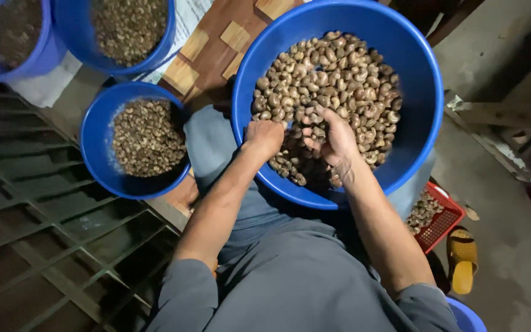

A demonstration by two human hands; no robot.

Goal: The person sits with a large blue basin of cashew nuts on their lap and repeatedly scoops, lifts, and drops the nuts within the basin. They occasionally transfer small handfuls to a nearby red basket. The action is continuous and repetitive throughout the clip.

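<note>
A large blue basin (422,92) rests on my lap, filled with brown cashew nuts (339,80). My left hand (264,138) is closed in a fist at the basin's near left rim, seemingly holding some nuts. My right hand (335,138) digs into the nuts near the middle, fingers curled around several of them. Both forearms reach up from my grey-clad body at the bottom of the view.
A smaller blue basin (96,147) of darker nuts sits to the left. Two more blue tubs (69,27) (38,55) stand at top left. A red basket (440,224) with nuts and a yellow sandal (462,258) lie at right. A dark metal grate (44,233) covers the left floor.
</note>
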